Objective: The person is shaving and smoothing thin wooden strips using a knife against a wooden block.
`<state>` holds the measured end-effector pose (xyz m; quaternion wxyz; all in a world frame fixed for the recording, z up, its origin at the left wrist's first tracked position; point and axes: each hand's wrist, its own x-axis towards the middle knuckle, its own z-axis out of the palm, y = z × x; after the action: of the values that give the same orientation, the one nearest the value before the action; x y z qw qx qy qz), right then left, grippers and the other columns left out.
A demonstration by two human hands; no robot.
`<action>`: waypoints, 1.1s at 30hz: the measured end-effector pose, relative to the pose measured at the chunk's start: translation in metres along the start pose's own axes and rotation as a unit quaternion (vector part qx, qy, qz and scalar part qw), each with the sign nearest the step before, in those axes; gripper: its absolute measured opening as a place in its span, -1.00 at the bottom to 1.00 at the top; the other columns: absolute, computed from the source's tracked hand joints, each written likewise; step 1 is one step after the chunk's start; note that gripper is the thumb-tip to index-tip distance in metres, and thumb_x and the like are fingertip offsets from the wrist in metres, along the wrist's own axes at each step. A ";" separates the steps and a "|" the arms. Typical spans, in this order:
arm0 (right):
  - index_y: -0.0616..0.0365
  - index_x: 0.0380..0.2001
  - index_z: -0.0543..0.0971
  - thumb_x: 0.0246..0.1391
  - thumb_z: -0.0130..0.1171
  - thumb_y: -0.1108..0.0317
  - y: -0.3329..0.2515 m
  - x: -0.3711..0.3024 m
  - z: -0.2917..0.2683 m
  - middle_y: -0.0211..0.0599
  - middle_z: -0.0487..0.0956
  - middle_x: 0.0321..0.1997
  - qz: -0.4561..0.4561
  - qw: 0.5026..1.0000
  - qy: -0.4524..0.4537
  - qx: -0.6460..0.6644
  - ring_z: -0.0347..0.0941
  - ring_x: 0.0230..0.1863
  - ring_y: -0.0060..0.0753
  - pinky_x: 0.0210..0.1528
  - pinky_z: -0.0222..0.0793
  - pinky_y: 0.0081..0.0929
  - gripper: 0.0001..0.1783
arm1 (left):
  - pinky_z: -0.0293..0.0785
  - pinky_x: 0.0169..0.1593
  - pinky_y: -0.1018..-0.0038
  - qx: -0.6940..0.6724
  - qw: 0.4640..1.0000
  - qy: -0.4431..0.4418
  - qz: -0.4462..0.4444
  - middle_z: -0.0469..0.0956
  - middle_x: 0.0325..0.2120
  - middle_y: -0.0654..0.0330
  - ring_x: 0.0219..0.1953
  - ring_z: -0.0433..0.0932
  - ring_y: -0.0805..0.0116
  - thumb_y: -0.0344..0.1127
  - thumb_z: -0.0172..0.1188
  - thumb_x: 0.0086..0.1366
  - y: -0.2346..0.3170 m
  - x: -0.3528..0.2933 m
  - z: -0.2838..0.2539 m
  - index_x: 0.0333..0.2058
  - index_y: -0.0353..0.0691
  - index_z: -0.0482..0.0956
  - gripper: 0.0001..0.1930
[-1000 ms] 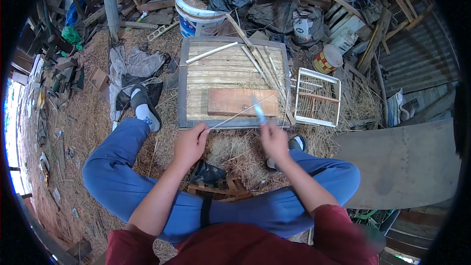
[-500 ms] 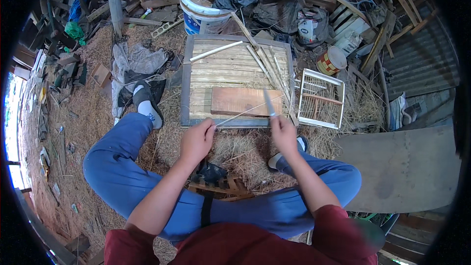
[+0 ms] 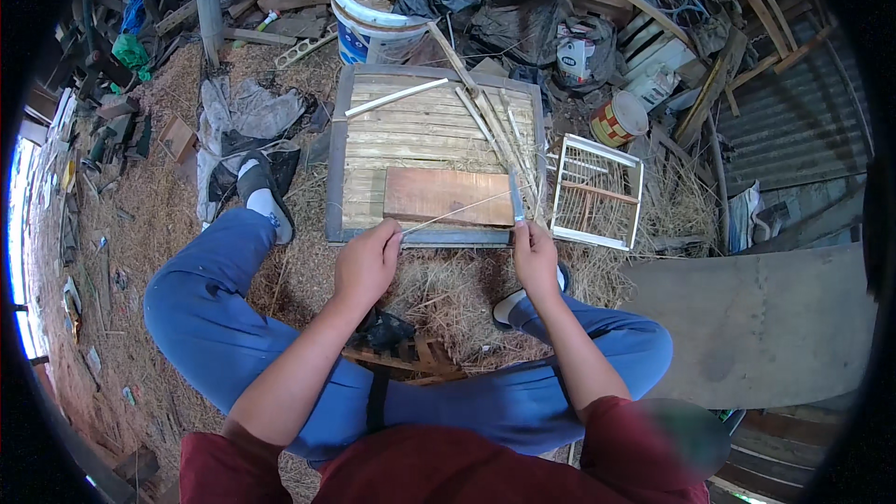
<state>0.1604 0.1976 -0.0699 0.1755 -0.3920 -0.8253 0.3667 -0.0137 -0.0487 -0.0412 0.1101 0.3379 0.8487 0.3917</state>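
Observation:
My left hand is closed, pinching the near end of a thin bamboo strip. The strip slants up to the right over a reddish-brown wooden block. My right hand is closed round the handle of a knife. Its blade points away from me and crosses the strip near its far end, by the block's right edge. Whether blade and strip touch, I cannot tell. Under the block is a low slatted wooden table with a grey frame.
Several long bamboo strips and a pale stick lie on the table. To its right stands a white-framed wooden cage. Behind are a white bucket and a red-yellow can. A flat board lies at right.
The whole view has shifted slightly. My right hand and knife have moved a little rightward along the strip, and the blade stands more upright. My left hand keeps its hold.

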 end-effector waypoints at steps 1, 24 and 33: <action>0.30 -0.33 0.55 0.46 0.07 0.13 -0.004 -0.005 0.004 0.22 0.53 -0.47 0.001 1.000 0.000 0.000 0.50 -0.45 0.24 -0.35 0.37 -0.04 -0.59 | 0.49 -0.28 -0.03 0.000 1.000 -0.001 -0.001 0.63 -0.40 -0.07 -0.32 0.62 -0.22 -0.25 0.15 0.46 -0.001 0.000 0.001 -0.20 -0.13 0.55 -0.89; 0.23 -0.34 0.59 0.39 0.16 0.15 -0.045 -0.053 0.027 0.21 0.59 -0.48 -0.072 0.992 -0.092 -0.039 0.60 -0.40 0.34 -0.39 0.44 0.07 -0.66 | 0.47 -0.27 -0.06 -0.018 0.999 -0.031 -0.039 0.63 -0.40 -0.08 -0.30 0.62 -0.24 -0.25 0.11 0.48 -0.001 0.001 0.005 -0.21 -0.16 0.51 -0.87; 0.20 -0.38 0.57 0.38 0.17 0.18 -0.045 -0.054 0.030 0.18 0.54 -0.56 -0.069 0.993 -0.091 -0.043 0.55 -0.52 0.30 -0.45 0.40 0.02 -0.68 | 0.47 -0.30 0.01 -0.017 1.000 0.004 -0.015 0.60 -0.43 -0.10 -0.33 0.60 -0.24 -0.27 0.15 0.48 -0.001 0.000 0.011 -0.24 -0.19 0.52 -0.87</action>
<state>0.1538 0.1222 -0.0570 0.1075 -0.3061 -0.8779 0.3521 -0.0093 -0.0426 -0.0490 0.1184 0.3213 0.8473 0.4059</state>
